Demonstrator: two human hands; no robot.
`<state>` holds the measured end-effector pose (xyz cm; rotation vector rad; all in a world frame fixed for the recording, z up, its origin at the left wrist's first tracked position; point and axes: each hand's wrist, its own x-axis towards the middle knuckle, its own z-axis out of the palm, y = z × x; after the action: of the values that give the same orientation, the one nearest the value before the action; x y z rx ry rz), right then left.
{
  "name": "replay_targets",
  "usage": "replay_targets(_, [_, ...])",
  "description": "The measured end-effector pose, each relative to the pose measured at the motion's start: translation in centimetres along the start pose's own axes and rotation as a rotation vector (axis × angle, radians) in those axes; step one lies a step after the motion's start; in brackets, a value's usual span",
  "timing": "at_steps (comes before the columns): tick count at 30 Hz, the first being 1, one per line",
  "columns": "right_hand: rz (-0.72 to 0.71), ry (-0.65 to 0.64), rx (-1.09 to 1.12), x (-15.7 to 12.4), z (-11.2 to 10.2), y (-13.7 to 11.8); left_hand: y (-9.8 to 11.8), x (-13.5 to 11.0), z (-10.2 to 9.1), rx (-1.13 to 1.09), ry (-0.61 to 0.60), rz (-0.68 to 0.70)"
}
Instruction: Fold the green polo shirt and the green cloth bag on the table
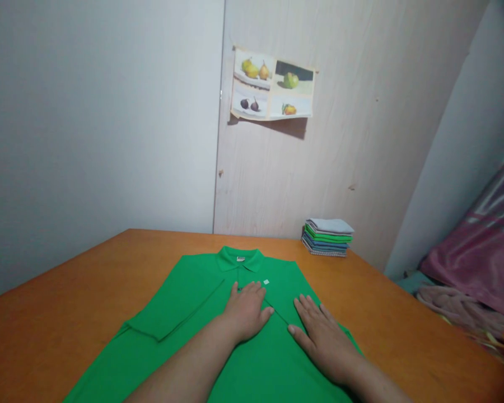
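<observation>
A green polo shirt (pixel 185 291) lies face up, its collar pointing away from me and its lower part running out of the bottom of the view. The sleeve on the left is folded inward over the front. My left hand (pixel 247 313) rests flat on the chest just below the buttons, fingers stretched out. On the right side of the shirt, my right hand (pixel 321 338) lies palm down over the other sleeve, whose edge shows between the two hands. A small white logo sits on the chest above my left fingertips.
The shirt is on an orange-brown table (pixel 92 280). At its far right corner stands a stack of folded clothes (pixel 327 238). A fruit poster (pixel 273 84) hangs on the wall behind. Pink fabric (pixel 474 252) and a rumpled blanket (pixel 457 305) lie off to the right.
</observation>
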<state>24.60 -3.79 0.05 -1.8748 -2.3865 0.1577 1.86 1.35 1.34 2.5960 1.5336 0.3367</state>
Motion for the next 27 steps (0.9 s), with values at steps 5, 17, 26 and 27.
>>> replay_targets(5, [-0.019, 0.022, -0.003, 0.4, 0.6, 0.5, -0.2, -1.0, 0.0, 0.003, 0.006, -0.009])
replay_targets(17, [0.026, 0.009, 0.002, -1.5, 1.4, 0.4, -7.5, -12.2, -4.6, 0.093, -0.021, -0.301])
replay_targets(26, [0.01, -0.007, -0.035, 1.3, 1.6, 1.5, -9.2, -10.3, -3.7, 0.078, -0.06, -0.31])
replay_targets(27, [0.003, 0.003, -0.031, 1.9, 1.6, 1.8, -9.5, -9.7, -3.6, 0.079, -0.059, -0.31])
